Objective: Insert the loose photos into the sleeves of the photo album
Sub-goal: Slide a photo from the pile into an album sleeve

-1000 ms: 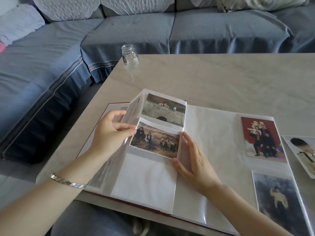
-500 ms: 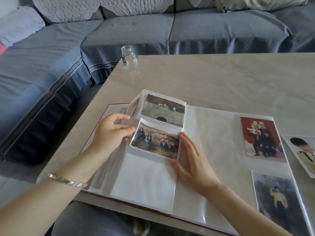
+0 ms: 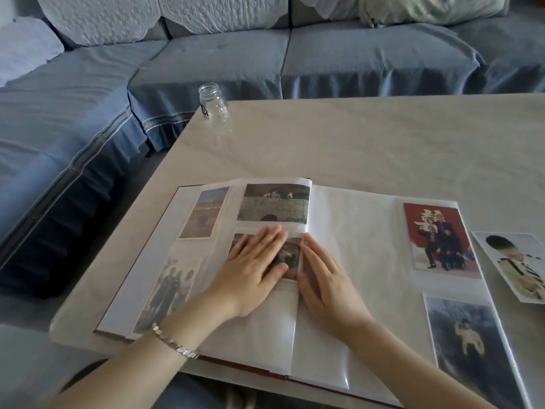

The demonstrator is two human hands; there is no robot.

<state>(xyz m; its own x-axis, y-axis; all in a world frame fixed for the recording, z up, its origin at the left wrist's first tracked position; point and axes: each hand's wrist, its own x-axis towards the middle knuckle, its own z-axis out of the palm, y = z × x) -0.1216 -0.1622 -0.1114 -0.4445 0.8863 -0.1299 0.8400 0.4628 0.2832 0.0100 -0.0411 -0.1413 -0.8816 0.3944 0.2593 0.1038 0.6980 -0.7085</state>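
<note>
The photo album (image 3: 354, 261) lies open on the table near its front edge. My left hand (image 3: 250, 270) presses flat, fingers straight, on a group photo (image 3: 290, 258) sleeved in the left page. My right hand (image 3: 321, 278) lies flat beside it, along the spine on the right page. Above my left hand sits a sleeved photo of a stone bridge (image 3: 274, 203). Two more sleeved photos (image 3: 203, 212) fill the left page's outer column. The right page holds a red portrait photo (image 3: 439, 236) and a dark photo (image 3: 469, 340). A loose photo (image 3: 516, 265) rests on the table right of the album.
A small clear glass jar (image 3: 213, 106) stands at the table's far left corner. A blue-covered sofa (image 3: 265, 60) wraps around the table's far and left sides. Bare marble tabletop (image 3: 383, 143) stretches beyond the album.
The lifted page has been laid down flat onto the left side. My left hand let go of its edge and now presses on it. My right hand stayed by the spine.
</note>
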